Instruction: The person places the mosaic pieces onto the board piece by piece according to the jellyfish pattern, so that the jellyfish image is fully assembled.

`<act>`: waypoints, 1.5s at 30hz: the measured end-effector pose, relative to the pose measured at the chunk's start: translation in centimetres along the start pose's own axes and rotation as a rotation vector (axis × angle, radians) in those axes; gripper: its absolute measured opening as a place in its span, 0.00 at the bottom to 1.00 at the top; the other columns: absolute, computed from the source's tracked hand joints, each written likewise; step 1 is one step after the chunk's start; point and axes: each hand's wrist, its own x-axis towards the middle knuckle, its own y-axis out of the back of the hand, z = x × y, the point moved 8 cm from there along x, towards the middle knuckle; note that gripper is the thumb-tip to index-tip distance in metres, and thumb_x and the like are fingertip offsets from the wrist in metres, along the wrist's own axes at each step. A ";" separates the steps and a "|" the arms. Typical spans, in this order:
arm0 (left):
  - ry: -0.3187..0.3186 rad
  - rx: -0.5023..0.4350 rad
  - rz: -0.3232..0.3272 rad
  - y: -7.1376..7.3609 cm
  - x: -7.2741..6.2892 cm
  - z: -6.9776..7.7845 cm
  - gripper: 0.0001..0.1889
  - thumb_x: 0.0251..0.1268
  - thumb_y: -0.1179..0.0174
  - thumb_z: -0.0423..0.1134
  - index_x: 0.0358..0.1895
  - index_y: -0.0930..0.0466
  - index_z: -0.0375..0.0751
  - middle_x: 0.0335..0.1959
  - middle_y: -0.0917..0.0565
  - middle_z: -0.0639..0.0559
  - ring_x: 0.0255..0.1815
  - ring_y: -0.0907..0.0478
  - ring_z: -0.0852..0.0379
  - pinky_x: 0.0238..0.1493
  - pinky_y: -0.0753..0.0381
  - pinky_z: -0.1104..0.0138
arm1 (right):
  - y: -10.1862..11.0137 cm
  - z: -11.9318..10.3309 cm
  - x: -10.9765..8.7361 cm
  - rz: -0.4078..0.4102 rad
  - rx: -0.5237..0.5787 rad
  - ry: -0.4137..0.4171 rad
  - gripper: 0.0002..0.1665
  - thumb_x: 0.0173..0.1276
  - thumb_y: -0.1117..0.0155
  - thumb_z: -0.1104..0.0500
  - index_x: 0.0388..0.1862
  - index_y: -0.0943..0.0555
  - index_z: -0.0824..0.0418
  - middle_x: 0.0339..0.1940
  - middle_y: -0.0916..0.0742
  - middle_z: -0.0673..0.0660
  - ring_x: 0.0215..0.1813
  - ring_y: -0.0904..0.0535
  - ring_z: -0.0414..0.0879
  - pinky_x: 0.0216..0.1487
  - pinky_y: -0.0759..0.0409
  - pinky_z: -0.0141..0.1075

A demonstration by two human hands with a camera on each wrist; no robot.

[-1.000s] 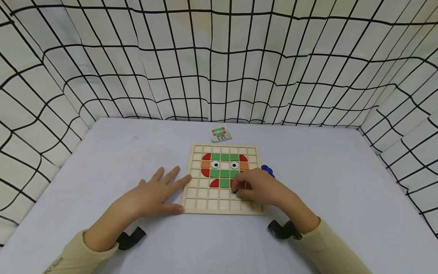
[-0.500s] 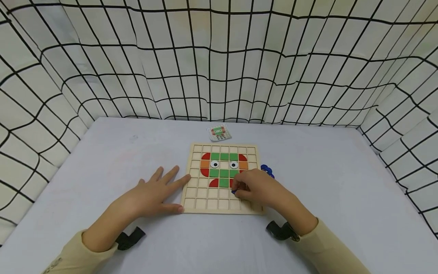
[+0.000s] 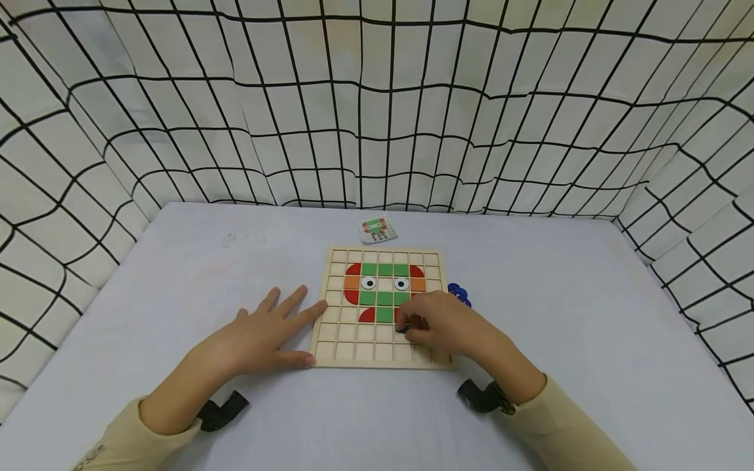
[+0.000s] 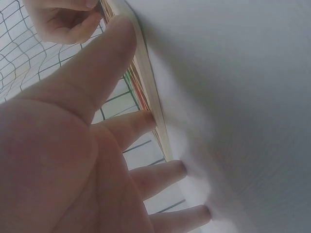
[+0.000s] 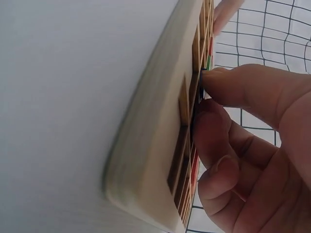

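Observation:
A wooden grid board point(image 3: 346, 352) lies on the white table, with red, green and orange tiles and two eye pieces point(image 3: 368, 283) set in its cells. My left hand point(image 3: 259, 340) is spread flat at the board's left side, index fingertip and thumb touching its edge. Over the lower middle of the board, my right hand point(image 3: 450, 322) pinches a small blue piece point(image 3: 402, 330) between thumb and finger, just below a red tile. The right wrist view shows this blue piece point(image 5: 202, 82) at the cell dividers, mostly hidden by the fingertips.
Several blue pieces point(image 3: 459, 294) lie loose beside the board's right edge. Behind the board is a small printed card point(image 3: 376, 228) with a similar coloured pattern. Black netting point(image 3: 377, 111) over white cloth rises behind the table point(image 3: 565, 294) and at both sides.
Both hands stay almost in place. Under the right fingertips the blue piece has shifted very slightly and looks darker.

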 end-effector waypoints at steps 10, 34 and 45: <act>-0.006 -0.002 -0.001 0.0 0.0 -0.1 0.48 0.56 0.39 0.71 0.79 0.44 0.61 0.81 0.47 0.39 0.76 0.53 0.22 0.54 0.42 0.21 | -0.2 0.1 0.1 -0.021 -0.023 -0.017 0.07 0.66 0.28 0.54 0.31 0.19 0.46 0.28 0.19 0.39 0.34 0.25 0.37 0.36 0.24 0.31; -0.006 -0.021 0.005 0.0 -0.1 -0.1 0.47 0.56 0.39 0.71 0.79 0.44 0.61 0.80 0.47 0.39 0.76 0.53 0.22 0.54 0.43 0.20 | 6.1 10.5 -3.0 0.061 0.036 -0.263 0.06 0.64 0.29 0.57 0.37 0.18 0.54 0.30 0.17 0.49 0.32 0.25 0.45 0.32 0.26 0.37; -0.001 -0.026 0.002 0.0 -0.3 0.0 0.47 0.56 0.39 0.71 0.79 0.43 0.61 0.80 0.46 0.39 0.76 0.53 0.22 0.54 0.42 0.21 | 4.8 11.1 -3.2 0.012 -0.047 -0.389 0.18 0.60 0.26 0.44 0.27 0.21 0.54 0.23 0.21 0.50 0.29 0.27 0.45 0.28 0.31 0.37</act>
